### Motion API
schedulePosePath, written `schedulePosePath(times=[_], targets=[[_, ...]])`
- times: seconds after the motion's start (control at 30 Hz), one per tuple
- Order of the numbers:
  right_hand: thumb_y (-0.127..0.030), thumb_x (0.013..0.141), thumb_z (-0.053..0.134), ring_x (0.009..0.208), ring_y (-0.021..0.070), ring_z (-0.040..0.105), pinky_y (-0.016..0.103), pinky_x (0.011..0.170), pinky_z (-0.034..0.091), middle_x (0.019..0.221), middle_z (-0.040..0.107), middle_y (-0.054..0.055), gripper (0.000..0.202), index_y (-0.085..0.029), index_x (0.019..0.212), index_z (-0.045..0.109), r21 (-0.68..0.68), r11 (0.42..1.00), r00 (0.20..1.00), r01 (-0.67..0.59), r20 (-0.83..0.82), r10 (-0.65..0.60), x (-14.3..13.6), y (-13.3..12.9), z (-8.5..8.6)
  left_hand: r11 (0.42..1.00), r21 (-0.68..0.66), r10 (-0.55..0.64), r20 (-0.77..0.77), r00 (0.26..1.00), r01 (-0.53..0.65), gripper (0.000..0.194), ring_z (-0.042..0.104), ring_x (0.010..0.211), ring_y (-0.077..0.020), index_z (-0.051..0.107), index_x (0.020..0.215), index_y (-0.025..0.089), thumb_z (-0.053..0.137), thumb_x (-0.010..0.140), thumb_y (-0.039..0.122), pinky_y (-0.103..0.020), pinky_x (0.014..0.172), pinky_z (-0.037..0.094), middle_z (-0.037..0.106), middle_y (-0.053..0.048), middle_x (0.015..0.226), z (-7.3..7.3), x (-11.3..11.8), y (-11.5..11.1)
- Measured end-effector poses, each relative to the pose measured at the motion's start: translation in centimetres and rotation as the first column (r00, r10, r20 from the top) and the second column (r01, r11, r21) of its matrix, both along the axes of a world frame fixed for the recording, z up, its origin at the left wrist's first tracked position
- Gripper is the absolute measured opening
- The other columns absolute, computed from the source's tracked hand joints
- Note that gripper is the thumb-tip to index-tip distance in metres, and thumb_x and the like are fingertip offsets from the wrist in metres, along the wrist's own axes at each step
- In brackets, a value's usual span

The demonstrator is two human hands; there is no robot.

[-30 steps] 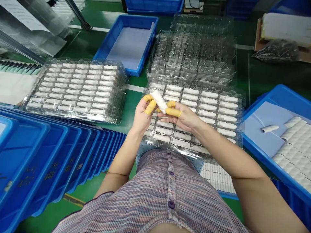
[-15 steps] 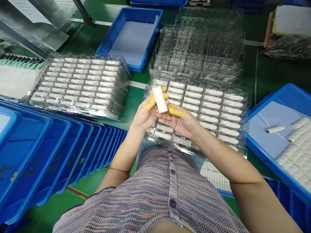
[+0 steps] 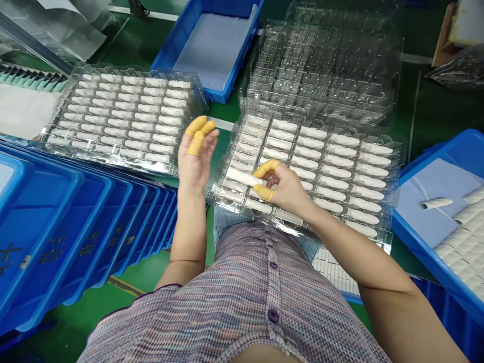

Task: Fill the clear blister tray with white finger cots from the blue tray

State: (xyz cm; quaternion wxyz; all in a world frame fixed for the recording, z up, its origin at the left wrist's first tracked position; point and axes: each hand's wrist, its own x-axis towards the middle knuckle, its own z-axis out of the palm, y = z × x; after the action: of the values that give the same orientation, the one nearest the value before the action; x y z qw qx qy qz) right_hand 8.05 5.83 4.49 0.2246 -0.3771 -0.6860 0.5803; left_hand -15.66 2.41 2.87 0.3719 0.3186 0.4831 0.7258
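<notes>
My right hand (image 3: 283,189), with yellow finger cots on its fingertips, pinches one end of a slim white tapered piece (image 3: 240,176). That piece lies at or just above a slot in the left column of the clear plastic tray (image 3: 260,214); whether it rests fully in the slot I cannot tell. Similar white pieces (image 3: 342,164) fill the rows around it. Raised to the left of this tray, my left hand (image 3: 196,156) also wears yellow finger cots. Its fingers are loosely curled and apart, with nothing between them.
A stack of filled clear trays (image 3: 121,121) stands at left. Behind the near tray rise clear trays (image 3: 325,65) with no white pieces visible. A blue bin (image 3: 223,96) lined with pale sheet sits at the back; another blue bin (image 3: 410,232) at right holds white pieces. Nested blue bins (image 3: 102,217) line the lower left.
My hands were together around the white piece above the tray. My left hand has let go and moved left; my right hand has lowered the piece to the tray's left column.
</notes>
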Motion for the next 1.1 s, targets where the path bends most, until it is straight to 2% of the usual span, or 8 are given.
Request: schedulePosePath(times=[0.13,0.37,0.53,0.73,0.9,0.97,1.03,1.1], targets=[[-0.02,0.083,0.068,0.092,0.029,0.071,0.038,0.075,0.05,0.095,0.077,0.008,0.02,-0.021,0.102,0.07,0.37,0.856,0.841,-0.361,0.527,0.127,-1.8,-2.1,-0.4,0.99,-0.035,0.134,-0.013,0.991,-0.134,0.047,0.075,0.112,-0.0188,0.071,0.12,0.029,0.083,0.086,0.058,-0.033,0.105,0.059,0.078,-0.004,0.121,-1.9,-2.5,-1.5],[-0.011,0.09,0.061,0.105,0.0325,0.07,0.041,0.082,0.052,0.106,0.078,0.018,0.026,-0.014,0.112,0.074,0.485,0.662,0.748,-0.571,0.639,0.177,-5.1,-4.1,-1.9,0.982,-0.138,0.089,-0.254,0.963,-0.127,0.051,0.074,0.103,-0.0183,0.072,0.12,0.023,0.083,0.085,0.058,-0.035,0.105,0.058,0.076,-0.009,0.119,-5.1,-0.6,-3.6],[-0.017,0.098,0.06,0.112,0.0292,0.069,0.041,0.085,0.054,0.104,0.081,0.01,0.017,-0.019,0.1,0.077,0.522,0.605,0.747,-0.601,0.637,0.191,-5.6,-4.5,-1.8,0.96,-0.266,-0.165,-0.784,0.599,-0.085,0.059,0.053,0.146,-0.0331,0.061,0.143,0.02,0.067,0.096,0.054,-0.054,0.129,0.037,0.062,-0.018,0.149,-6.2,-0.3,-4.7],[-0.021,0.101,0.055,0.13,0.0197,0.065,0.033,0.098,0.055,0.129,0.079,-0.004,0.028,-0.031,0.104,0.081,0.618,0.494,0.761,-0.612,0.629,0.156,-3.7,-4.5,-0.1,0.89,-0.452,-0.403,-0.843,0.356,-0.064,0.079,0.036,0.159,-0.0457,0.044,0.162,0.03,0.07,0.089,0.044,-0.07,0.129,0.033,0.042,-0.016,0.169,-5.7,0.0,-4.5],[-0.025,0.103,0.063,0.124,0.0104,0.068,0.02,0.106,0.052,0.135,0.076,-0.003,0.024,-0.032,0.119,0.078,0.574,0.768,0.958,-0.285,0.204,0.203,6.8,-1.3,1.3,0.879,-0.469,-0.426,-0.852,0.304,-0.084,0.089,0.034,0.161,-0.0475,0.026,0.162,0.063,0.069,0.085,0.058,-0.076,0.127,0.036,0.04,0.006,0.172,-3.8,1.1,-4.5],[-0.024,0.105,0.057,0.123,0.0139,0.07,0.03,0.108,0.054,0.133,0.077,0.001,0.025,-0.028,0.117,0.078,0.508,0.861,0.997,-0.022,0.074,-0.018,14.1,0.7,0.7,0.867,-0.488,-0.439,-0.843,0.31,-0.101,0.089,0.032,0.161,-0.0474,0.023,0.158,0.071,0.07,0.082,0.062,-0.076,0.127,0.037,0.039,0.014,0.173,-2.8,1.8,-4.5],[-0.023,0.101,0.062,0.12,0.0191,0.072,0.038,0.108,0.055,0.125,0.08,0.004,0.022,-0.026,0.115,0.079,0.493,0.826,0.916,0.275,0.129,-0.381,22.3,2.5,-0.3,0.859,-0.498,-0.442,-0.839,0.317,-0.121,0.09,0.033,0.159,-0.0505,0.023,0.154,0.077,0.07,0.078,0.064,-0.079,0.124,0.038,0.037,0.02,0.172,-2.2,2.4,-4.4],[-0.018,0.099,0.058,0.121,0.0214,0.072,0.035,0.107,0.054,0.13,0.078,0.01,0.03,-0.018,0.121,0.077,0.496,0.694,0.637,0.523,0.314,-0.704,30.4,3.5,-1.6,0.849,-0.511,-0.451,-0.834,0.318,-0.134,0.09,0.033,0.158,-0.0546,0.022,0.15,0.081,0.069,0.076,0.061,-0.084,0.12,0.037,0.034,0.025,0.171,-2.1,2.3,-4.3]])
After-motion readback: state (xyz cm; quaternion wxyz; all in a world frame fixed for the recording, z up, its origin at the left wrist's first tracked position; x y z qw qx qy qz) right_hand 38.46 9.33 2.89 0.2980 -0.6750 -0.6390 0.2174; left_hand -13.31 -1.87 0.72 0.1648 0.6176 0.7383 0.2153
